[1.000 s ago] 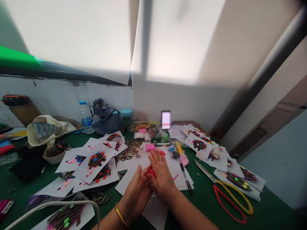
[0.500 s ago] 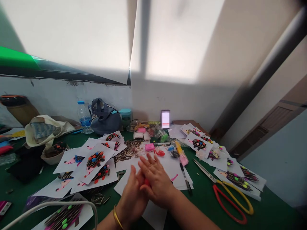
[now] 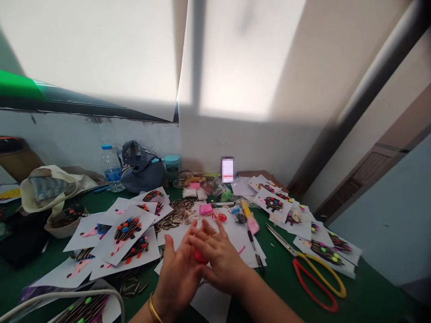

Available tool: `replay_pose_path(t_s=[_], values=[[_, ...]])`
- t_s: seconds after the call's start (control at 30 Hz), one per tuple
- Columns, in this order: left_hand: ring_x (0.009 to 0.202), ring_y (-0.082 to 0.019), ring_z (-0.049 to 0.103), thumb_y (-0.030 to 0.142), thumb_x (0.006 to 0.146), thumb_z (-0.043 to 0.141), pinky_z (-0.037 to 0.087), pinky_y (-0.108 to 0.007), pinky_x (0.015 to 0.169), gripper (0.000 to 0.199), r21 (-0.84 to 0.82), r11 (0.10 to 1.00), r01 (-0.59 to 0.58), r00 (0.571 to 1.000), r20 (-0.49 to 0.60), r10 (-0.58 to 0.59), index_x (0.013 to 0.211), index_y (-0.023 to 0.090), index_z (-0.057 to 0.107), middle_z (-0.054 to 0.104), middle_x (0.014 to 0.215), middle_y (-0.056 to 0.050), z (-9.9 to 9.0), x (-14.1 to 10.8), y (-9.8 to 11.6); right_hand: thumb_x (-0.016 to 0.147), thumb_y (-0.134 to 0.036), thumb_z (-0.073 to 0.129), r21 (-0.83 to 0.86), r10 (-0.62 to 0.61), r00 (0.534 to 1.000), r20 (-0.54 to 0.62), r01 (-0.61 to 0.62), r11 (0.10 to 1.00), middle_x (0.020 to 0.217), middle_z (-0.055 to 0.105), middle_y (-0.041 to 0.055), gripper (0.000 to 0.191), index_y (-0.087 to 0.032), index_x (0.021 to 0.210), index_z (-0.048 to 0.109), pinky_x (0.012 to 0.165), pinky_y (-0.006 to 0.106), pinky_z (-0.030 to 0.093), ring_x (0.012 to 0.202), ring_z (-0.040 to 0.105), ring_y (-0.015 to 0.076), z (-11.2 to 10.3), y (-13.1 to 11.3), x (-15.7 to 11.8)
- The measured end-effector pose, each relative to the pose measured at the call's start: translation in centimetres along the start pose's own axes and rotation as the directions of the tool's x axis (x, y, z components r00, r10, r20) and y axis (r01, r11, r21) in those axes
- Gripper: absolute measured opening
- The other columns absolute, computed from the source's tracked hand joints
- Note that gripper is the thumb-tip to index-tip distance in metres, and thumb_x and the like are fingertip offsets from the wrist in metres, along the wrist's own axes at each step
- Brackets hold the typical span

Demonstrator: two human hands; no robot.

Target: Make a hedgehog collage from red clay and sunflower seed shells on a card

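A small piece of red clay (image 3: 200, 257) lies between my two palms. My left hand (image 3: 180, 269) is palm up beneath it, thumb raised and fingers extended. Over it rests my right hand (image 3: 218, 251), its fingers stretched out and slightly spread, touching the left fingers. White sheets (image 3: 210, 303) lie under and around the hands. Just beyond them sit a pink clay block (image 3: 206, 209) and a red clay packet (image 3: 221, 217). A black pen (image 3: 256, 253) lies right of my right hand.
Seed-and-clay hedgehog pictures lie left (image 3: 126, 231) and right (image 3: 323, 251). Open scissors (image 3: 296, 255) rest at right. Loose seeds (image 3: 173, 217), a phone (image 3: 228, 170), a water bottle (image 3: 112, 170) and a blue bag (image 3: 143, 172) stand or lie farther back. A white cable (image 3: 67, 294) arches at lower left.
My palms have parted a little, showing more of the red clay, and my left thumb has moved away from the fingers. The whole view has shifted slightly.
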State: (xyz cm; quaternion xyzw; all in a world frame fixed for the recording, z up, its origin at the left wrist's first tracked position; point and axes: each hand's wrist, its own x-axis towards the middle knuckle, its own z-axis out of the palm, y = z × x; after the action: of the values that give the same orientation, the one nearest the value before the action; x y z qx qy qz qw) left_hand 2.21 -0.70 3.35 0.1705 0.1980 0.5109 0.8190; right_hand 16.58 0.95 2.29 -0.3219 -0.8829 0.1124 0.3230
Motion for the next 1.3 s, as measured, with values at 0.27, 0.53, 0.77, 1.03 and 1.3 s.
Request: replay_pose_path(t_s=[0.27,0.53,0.77,1.03,1.3], values=[[0.144,-0.031,0.027,0.069,0.076,0.056,0.031,-0.049,0.111,0.06,0.14,0.99,-0.033,0.999,-0.034,0.038,0.129,0.042,0.057,0.057,0.139,0.003,-0.6,0.3,-2.2,0.085,-0.072,0.044,-0.037,-0.044,0.996,-0.078,0.041,0.998,0.157,0.027,-0.0018,0.077,-0.042,0.151,0.019,0.115,0.061,-0.009,0.146,0.016,0.0344,1.9,-1.6,0.3],[0.1,-0.02,0.064,0.034,0.08,0.072,0.045,-0.035,0.099,0.033,0.348,0.937,0.027,0.995,-0.103,0.01,0.109,0.019,0.07,0.069,0.112,-0.009,-1.3,0.4,-1.9,0.098,-0.053,0.036,0.053,0.25,0.918,-0.308,-0.246,0.968,0.152,0.039,0.0033,0.052,-0.032,0.145,0.04,0.117,0.059,0.011,0.146,0.017,0.0301,-0.7,3.7,-1.2],[0.079,-0.015,0.061,0.036,0.071,0.079,0.05,-0.029,0.079,0.035,0.396,0.915,-0.076,0.977,-0.155,0.149,0.1,0.018,0.069,0.067,0.09,-0.004,-1.6,1.0,-1.2,0.086,-0.063,0.054,0.373,0.209,0.961,-0.183,-0.128,0.919,0.123,0.065,0.0063,0.045,-0.029,0.111,0.069,0.109,0.048,0.037,0.132,0.043,0.0281,0.6,2.3,-0.6],[0.075,-0.015,0.059,0.046,0.074,0.075,0.046,-0.028,0.076,0.034,0.414,0.91,0.035,0.99,-0.142,0.026,0.089,0.015,0.071,0.064,0.079,-0.003,-1.7,0.9,-0.9,0.08,-0.068,0.059,0.454,0.25,0.921,-0.3,-0.092,0.886,0.103,0.07,0.008,0.05,-0.026,0.104,0.069,0.098,0.043,0.045,0.11,0.056,0.0272,0.8,2.2,-0.5],[0.066,-0.011,0.051,0.043,0.076,0.074,0.038,-0.023,0.064,0.031,0.572,0.82,-0.032,0.982,-0.134,0.132,0.089,0.015,0.071,0.064,0.075,-0.002,-2.9,1.6,-0.6,0.085,-0.04,0.069,0.498,0.262,0.931,-0.252,-0.108,0.86,0.099,0.068,0.0047,0.027,-0.028,0.108,0.07,0.092,0.037,0.048,0.101,0.058,0.0214,0.8,2.2,-0.5]])
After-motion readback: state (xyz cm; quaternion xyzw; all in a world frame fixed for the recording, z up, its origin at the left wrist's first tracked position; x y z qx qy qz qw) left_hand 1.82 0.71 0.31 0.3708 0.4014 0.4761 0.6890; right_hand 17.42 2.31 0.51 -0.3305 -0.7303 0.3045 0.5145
